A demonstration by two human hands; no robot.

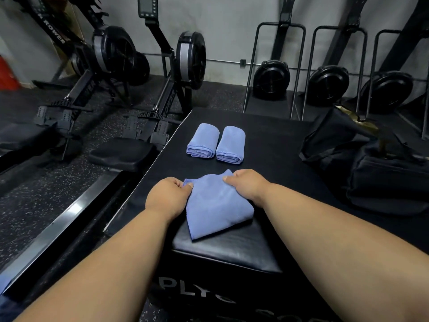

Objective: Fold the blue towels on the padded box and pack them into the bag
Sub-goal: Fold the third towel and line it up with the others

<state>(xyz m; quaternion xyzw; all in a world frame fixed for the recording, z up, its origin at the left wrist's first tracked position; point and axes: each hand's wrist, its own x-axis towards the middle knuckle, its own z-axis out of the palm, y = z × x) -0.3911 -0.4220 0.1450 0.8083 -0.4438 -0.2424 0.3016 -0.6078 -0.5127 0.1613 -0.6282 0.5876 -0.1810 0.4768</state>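
Two bare forearms reach forward from the bottom edge over a black padded box (232, 252), whose front face carries pale lettering, only partly readable. Its leather-like top is worn and shiny at the near corner and matte farther back. Around it lies dark rubber flooring with pale speckles. To the left stand two rowing machines (148, 73) with round flywheel housings, their rails and seats running toward the camera. Along the grey back wall at right, more flywheel machines (271, 80) stand upright behind bent metal frames.

Near the box's front edge lies a blue towel (216, 205), folded flat and set slightly askew, one corner pointing toward the camera. The left hand (168, 197) pinches the towel's far-left corner between thumb and curled fingers. The right hand (248, 184) grips the far-right edge, fingers curled down over the cloth. Both hands sit at the towel's far end, with the rest of the cloth spread between the wrists.

Farther back on the box, well apart from the hands, two folded towels (216, 141) lie side by side, just touching, their layered ends facing the camera. A black bag (371, 163) sits at the right on the same top, its opening slack with some tan material showing at the top.
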